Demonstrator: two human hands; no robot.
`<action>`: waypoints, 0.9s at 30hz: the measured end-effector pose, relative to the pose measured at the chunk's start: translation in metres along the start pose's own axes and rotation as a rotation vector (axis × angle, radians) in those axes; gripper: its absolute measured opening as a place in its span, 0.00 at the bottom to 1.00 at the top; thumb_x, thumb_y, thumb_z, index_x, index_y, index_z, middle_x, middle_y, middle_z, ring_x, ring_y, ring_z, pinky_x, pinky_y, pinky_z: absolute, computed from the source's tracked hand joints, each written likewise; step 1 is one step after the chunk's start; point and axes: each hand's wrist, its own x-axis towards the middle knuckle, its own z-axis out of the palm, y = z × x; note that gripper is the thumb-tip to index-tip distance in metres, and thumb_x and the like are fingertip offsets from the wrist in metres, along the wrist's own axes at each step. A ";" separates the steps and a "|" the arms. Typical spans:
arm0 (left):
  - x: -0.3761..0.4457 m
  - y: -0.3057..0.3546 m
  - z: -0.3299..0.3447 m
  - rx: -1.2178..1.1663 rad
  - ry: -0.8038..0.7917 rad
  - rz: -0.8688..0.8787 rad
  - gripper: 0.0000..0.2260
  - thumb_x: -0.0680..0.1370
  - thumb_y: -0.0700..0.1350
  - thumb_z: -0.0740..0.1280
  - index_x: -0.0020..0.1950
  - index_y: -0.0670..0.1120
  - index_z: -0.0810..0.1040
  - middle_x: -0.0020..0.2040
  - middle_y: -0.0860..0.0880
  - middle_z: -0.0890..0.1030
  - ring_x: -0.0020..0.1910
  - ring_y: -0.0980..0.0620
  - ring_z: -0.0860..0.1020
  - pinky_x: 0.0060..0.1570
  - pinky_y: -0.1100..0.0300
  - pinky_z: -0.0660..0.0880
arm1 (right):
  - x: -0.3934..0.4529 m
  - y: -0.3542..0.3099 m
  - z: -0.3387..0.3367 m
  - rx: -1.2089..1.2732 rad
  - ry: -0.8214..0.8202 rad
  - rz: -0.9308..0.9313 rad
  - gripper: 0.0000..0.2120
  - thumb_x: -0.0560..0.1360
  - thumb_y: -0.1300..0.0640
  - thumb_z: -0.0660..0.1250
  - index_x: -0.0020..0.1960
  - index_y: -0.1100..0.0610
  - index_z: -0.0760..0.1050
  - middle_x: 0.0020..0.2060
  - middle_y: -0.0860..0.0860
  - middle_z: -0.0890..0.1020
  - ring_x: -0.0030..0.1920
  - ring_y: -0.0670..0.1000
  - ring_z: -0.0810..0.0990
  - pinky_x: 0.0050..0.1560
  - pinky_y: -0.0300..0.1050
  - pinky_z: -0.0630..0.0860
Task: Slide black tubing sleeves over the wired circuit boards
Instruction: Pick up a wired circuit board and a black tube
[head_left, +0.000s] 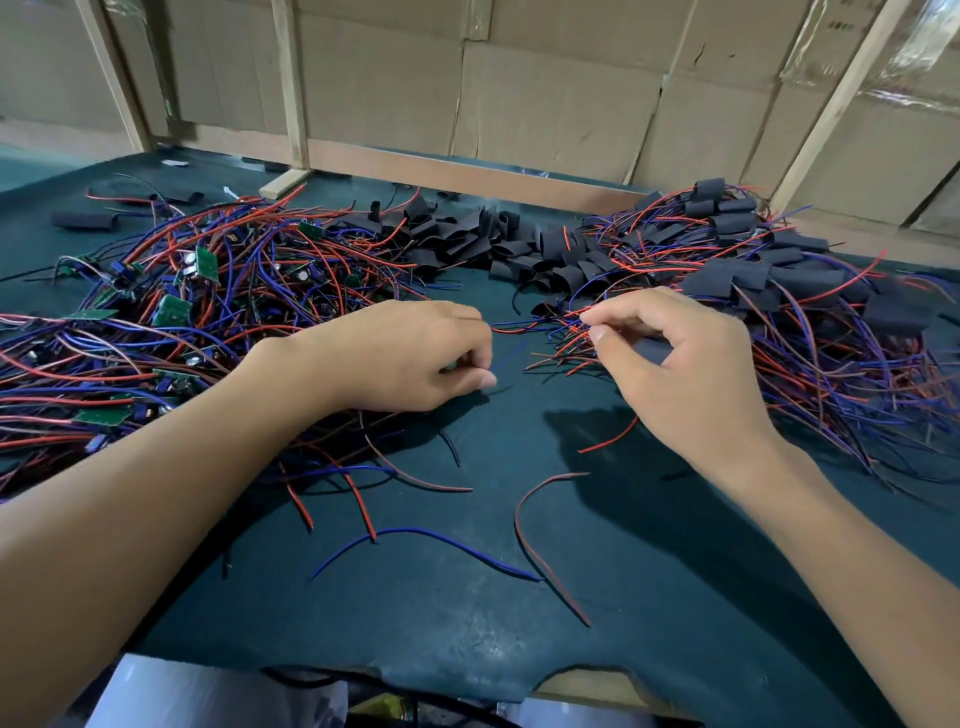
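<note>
The left hand (410, 358) pinches a blue wire (506, 356); the right hand (685, 364) pinches wire ends (566, 332) from the sleeved pile (779, 291) at the mat's (519, 597) right edge.

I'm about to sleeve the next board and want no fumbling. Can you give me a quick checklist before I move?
1. Bare boards within reach: pile of unsleeved boards beside left hand: ok.
2. Empty sleeves available, heap at the back: ok.
3. Right hand free: not ok, it pinches wire ends.
4. Left hand holding a board: cannot tell, fingers curled.
5. Working space on mat: ok, only loose wires.
</note>
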 end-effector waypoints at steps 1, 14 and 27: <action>-0.001 0.002 0.001 -0.054 0.091 0.040 0.10 0.81 0.55 0.63 0.51 0.50 0.76 0.46 0.58 0.73 0.47 0.55 0.74 0.48 0.56 0.73 | 0.000 0.000 0.000 0.020 -0.019 0.020 0.07 0.76 0.63 0.72 0.50 0.53 0.85 0.43 0.46 0.85 0.43 0.46 0.83 0.49 0.38 0.77; 0.003 0.019 0.005 -0.290 0.437 0.103 0.10 0.77 0.49 0.73 0.49 0.43 0.79 0.42 0.61 0.74 0.39 0.64 0.72 0.42 0.73 0.66 | 0.000 -0.013 0.000 0.492 -0.191 0.139 0.10 0.75 0.58 0.76 0.55 0.52 0.85 0.41 0.49 0.87 0.40 0.49 0.83 0.46 0.44 0.79; -0.001 0.008 0.000 -0.089 0.136 -0.051 0.21 0.78 0.66 0.58 0.56 0.51 0.76 0.46 0.55 0.78 0.47 0.52 0.75 0.52 0.49 0.75 | 0.013 -0.008 -0.005 0.602 0.240 0.320 0.03 0.81 0.62 0.66 0.49 0.59 0.76 0.34 0.51 0.84 0.32 0.52 0.84 0.36 0.44 0.81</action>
